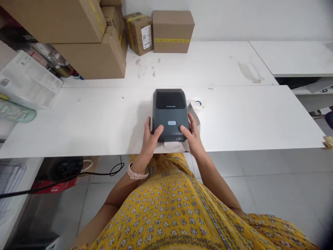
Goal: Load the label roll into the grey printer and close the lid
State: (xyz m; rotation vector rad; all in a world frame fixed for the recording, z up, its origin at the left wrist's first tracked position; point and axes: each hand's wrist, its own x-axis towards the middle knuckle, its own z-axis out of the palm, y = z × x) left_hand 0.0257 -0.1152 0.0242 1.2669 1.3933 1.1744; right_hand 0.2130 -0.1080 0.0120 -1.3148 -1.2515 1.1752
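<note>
A dark grey label printer (170,116) with a dark window and a pale blue button stands near the front edge of the white table. My left hand (150,137) grips its left side, thumb on the top face. On the opposite side my right hand (192,133) holds it the same way, with the thumb on top. A white paper strip (173,145) sticks out at the printer's front. Just right of the printer lies a small roll of white labels (197,104), its loose strip running down behind my right hand.
Cardboard boxes (91,59) are stacked at the back left, with a smaller taped box (139,33) and a wide box (171,31) by the wall. A white carton (31,80) and a green bottle (18,111) stand far left. A black cable (99,173) hangs below the table.
</note>
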